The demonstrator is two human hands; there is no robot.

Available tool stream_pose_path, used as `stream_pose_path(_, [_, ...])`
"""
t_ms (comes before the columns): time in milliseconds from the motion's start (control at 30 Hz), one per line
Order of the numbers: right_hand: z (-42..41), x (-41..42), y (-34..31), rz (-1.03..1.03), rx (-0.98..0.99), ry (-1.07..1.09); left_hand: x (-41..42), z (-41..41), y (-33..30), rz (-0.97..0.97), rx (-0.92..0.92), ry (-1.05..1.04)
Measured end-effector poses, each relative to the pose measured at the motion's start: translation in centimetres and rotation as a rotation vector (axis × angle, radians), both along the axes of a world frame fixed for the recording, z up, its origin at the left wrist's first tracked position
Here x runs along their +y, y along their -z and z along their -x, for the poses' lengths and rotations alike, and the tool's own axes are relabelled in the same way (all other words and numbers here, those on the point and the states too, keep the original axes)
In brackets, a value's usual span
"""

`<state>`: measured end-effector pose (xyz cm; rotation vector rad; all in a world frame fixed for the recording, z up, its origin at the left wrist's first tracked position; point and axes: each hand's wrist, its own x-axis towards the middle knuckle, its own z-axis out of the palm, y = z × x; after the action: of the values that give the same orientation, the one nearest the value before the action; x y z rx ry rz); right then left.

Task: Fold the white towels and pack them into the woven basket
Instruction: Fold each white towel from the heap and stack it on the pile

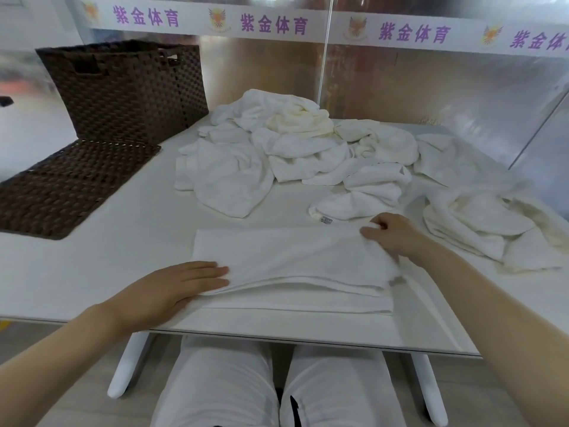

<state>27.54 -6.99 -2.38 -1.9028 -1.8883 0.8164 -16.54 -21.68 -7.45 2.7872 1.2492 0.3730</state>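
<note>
A folded white towel [292, 266] lies in layers near the front edge of the white table [123, 257]. My left hand [172, 291] rests flat on its left end, fingers straight. My right hand [391, 232] pinches the towel's upper right corner, fingers curled round the cloth. Behind it a heap of several crumpled white towels [295, 149] spreads across the middle and right of the table. The dark brown woven basket [123, 87] stands at the back left.
The basket's flat woven lid [67, 186] lies on the table in front of the basket. A glass wall with a purple-lettered strip [277, 23] runs along the back. My knees show below the table's front edge.
</note>
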Motion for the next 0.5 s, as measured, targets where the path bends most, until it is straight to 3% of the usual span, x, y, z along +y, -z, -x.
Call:
stream_pose_path(100, [0.1, -0.9, 0.7, 0.069, -0.065, -0.061, 0.0, 0.5, 0.3, 0.004, 0.027, 0.051])
stream_pose_path(167, [-0.1, -1.2, 0.5, 0.082, -0.021, -0.067, -0.1, 0.4, -0.2, 0.019, 0.039, 0.047])
stream_pose_path(267, [-0.6, -1.4, -0.1, 0.142, 0.096, -0.030, -0.4, -0.9, -1.5, 0.030, -0.084, 0.019])
stream_pose_path(367, [-1.0, -1.4, -0.3, 0.139, 0.104, -0.016, -0.1, -5.3, -3.7, -0.085, -0.221, -0.021])
stream_pose_path(500, [-0.9, -1.9, -0.9, 0.090, -0.025, 0.034, 1.1, -15.7, -4.6, -0.116, -0.211, 0.061])
